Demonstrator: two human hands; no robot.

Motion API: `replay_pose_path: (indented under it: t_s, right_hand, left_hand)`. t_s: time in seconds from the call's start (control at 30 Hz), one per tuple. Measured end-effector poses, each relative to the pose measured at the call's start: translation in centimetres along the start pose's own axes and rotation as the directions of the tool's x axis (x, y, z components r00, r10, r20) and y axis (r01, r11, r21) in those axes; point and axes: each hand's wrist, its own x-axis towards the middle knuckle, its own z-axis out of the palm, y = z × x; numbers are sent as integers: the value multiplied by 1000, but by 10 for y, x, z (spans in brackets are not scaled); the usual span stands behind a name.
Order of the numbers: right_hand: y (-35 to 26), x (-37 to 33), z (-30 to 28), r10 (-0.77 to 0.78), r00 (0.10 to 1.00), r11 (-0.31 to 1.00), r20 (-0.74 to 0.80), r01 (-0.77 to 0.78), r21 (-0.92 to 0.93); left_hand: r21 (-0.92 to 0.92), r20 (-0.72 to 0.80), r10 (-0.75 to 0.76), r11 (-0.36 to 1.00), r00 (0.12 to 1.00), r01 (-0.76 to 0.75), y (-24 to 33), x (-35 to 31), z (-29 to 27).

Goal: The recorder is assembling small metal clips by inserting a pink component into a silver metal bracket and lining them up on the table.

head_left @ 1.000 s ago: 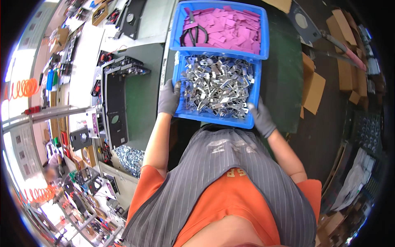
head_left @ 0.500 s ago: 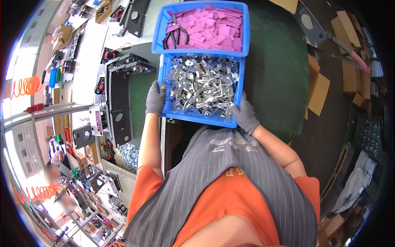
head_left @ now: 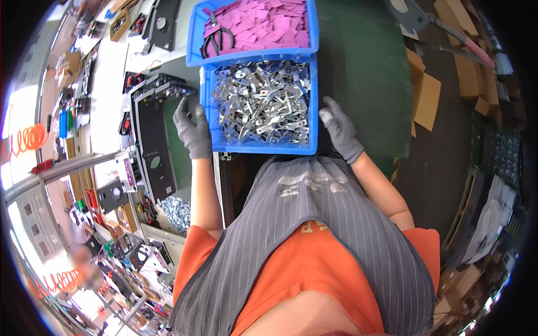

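Note:
A blue plastic bin (head_left: 315,126) full of small bent metal brackets (head_left: 260,101) stands at the table's near edge in front of me. Behind it, touching its far side, is a second blue bin (head_left: 252,57) holding flat pink pieces (head_left: 274,25) and a pair of black-handled pliers (head_left: 216,39). My left hand (head_left: 193,129), in a grey glove, hovers by the bracket bin's left wall with fingers apart. On the other side my gloved right hand (head_left: 342,131) is off the bin, its fingers stretched out. Neither hand holds anything.
A black metal frame (head_left: 154,145) stands left of the bins on the green tabletop (head_left: 364,84). Beyond the table's right side lie cardboard pieces (head_left: 427,101). A long workbench with tools, orange coiled hoses (head_left: 28,140) and parts runs along the left.
Both hands have let go of the bracket bin and moved outward from its sides. In the picture, the bins sit a little higher and further left, as does most of the scene.

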Motion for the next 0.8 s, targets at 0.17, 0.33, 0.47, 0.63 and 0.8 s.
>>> replay_pose_path:
  t_s: [0.17, 0.33, 0.47, 0.63, 0.8]
  right_hand:
    - [-58, 0, -30, 302, 917, 315, 258, -352, 882]
    - [-86, -4, -34, 208, 932, 88, 296, -319, 944]
    - [-91, -7, -31, 190, 948, 224, 255, -295, 929]
    - [-87, -4, -15, -20, 997, 977, -79, 36, 211]
    - [-82, 11, -13, -155, 982, 988, -109, 155, -12]
  left_hand:
    - [-681, 547, 45, 604, 836, 413, 64, -24, 3]
    - [-364, 864, 328, -119, 383, 924, 123, -52, 33]
    - [-76, 845, 509, -191, 165, 979, 163, -69, 35]
    - [-90, 843, 525, -84, 121, 992, 164, -89, 40]
    - [-316, 823, 503, 21, 263, 949, 171, -104, 30]
